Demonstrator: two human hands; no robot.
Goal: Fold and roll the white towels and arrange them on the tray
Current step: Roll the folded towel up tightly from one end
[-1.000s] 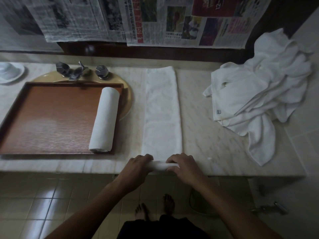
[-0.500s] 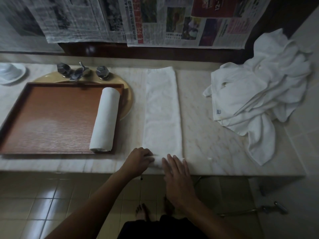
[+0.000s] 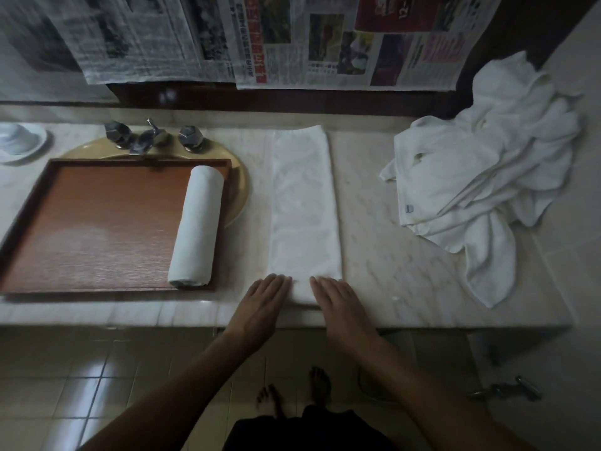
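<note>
At the counter's point(image 3: 406, 275) near edge, left hand point(image 3: 263, 302) and right hand point(image 3: 338, 302) lie flat, fingers straight, pressing the rolled near end of the folded towel point(image 3: 304, 203). One rolled towel point(image 3: 196, 226) lies on the tray point(image 3: 97, 222); unfolded towels point(image 3: 481, 177) are heaped at right.

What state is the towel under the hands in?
Folded: the towel lies as a flat narrow strip; only its near end, at the left hand and right hand, looks rolled.
</note>
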